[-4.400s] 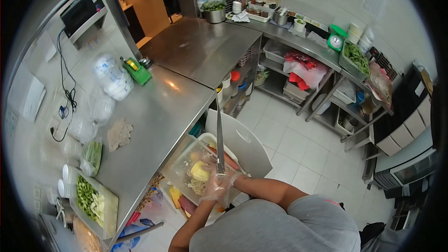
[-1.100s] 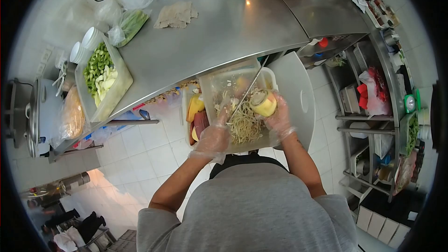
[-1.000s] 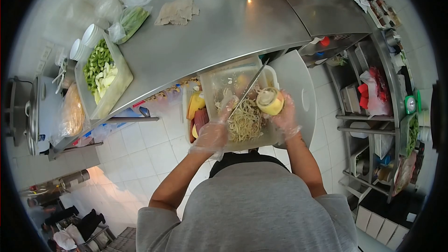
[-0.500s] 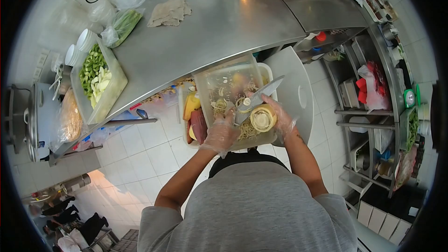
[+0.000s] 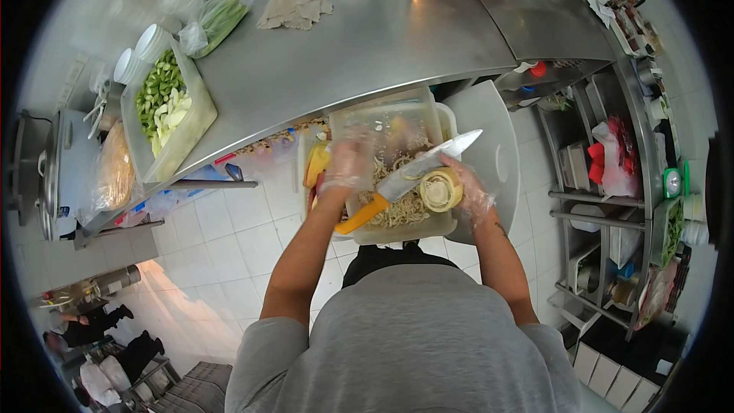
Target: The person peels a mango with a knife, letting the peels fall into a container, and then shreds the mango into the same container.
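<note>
My left hand (image 5: pixel 346 159), in a clear plastic glove and blurred by motion, is over the left side of a translucent plastic tub (image 5: pixel 405 235). My right hand (image 5: pixel 470 187), gloved too, is closed around a round pale-yellow thing (image 5: pixel 441 190) with a whitish ringed end. Fingers of that hand also rest at the blade of a large knife (image 5: pixel 420 172), which slants over the tub, tip up and to the right. Its yellow handle (image 5: pixel 363 216) points down-left, free of my left hand. Pale stringy strips (image 5: pixel 405 210) lie in the tub.
A steel counter (image 5: pixel 382 38) runs ahead, with a cloth (image 5: pixel 297 8) and a tub of cut green and pale vegetables (image 5: pixel 170 107). A grey bin (image 5: pixel 489 160) stands at the right of the work. Racks (image 5: pixel 596 210) line the right side. Other people (image 5: pixel 95 329) are at lower left.
My left hand has come off the knife's handle area and moved up and left, so the yellow handle now shows. My right hand keeps the round thing, slightly shifted right.
</note>
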`<state>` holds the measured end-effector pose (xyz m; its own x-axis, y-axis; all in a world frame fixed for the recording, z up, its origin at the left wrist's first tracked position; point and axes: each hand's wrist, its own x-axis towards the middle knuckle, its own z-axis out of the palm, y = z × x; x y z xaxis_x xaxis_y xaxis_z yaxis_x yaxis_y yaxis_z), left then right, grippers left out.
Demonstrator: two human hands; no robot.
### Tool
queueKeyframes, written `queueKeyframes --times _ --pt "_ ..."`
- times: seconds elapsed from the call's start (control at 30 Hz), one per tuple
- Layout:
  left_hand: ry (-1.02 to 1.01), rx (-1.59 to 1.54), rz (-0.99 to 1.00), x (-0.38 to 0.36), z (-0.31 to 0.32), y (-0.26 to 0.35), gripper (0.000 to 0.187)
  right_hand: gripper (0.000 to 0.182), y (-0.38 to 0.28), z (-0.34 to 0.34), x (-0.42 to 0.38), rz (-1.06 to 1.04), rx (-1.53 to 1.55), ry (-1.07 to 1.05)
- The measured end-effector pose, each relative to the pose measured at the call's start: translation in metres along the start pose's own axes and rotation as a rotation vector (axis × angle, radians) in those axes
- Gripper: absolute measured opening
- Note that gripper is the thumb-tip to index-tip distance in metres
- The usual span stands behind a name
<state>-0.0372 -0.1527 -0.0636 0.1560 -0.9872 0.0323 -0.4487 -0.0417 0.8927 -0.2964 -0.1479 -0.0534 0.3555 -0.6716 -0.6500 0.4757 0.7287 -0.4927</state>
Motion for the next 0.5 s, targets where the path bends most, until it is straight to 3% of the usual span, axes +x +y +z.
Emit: queueKeyframes --times 0.03,0.1,0.3,0.4,0.5 --pt "0.153 0.067 0.000 0.005 -0.009 -0.028 0.020 0.037 0.001 -0.007 0.000 0.000 -0.001 0.021" --pt "0.143 0.140 -0.229 0.012 -0.040 -0.038 0.025 0.037 0.002 -0.026 0.002 0.000 -0.005 0.063" --pt "0.164 0.479 -0.174 0.013 -0.049 -0.082 0.028 0.039 -0.015 -0.010 -0.030 -0.002 -0.042 0.130" --pt "0.194 0.346 0.160 -0.005 -0.045 -0.046 0.024 0.039 -0.017 -0.013 -0.032 -0.031 -0.043 0.119" --pt "-0.321 0.352 0.120 -0.044 -0.028 0.009 0.029 0.038 -0.022 -0.007 -0.039 -0.045 -0.016 0.095"
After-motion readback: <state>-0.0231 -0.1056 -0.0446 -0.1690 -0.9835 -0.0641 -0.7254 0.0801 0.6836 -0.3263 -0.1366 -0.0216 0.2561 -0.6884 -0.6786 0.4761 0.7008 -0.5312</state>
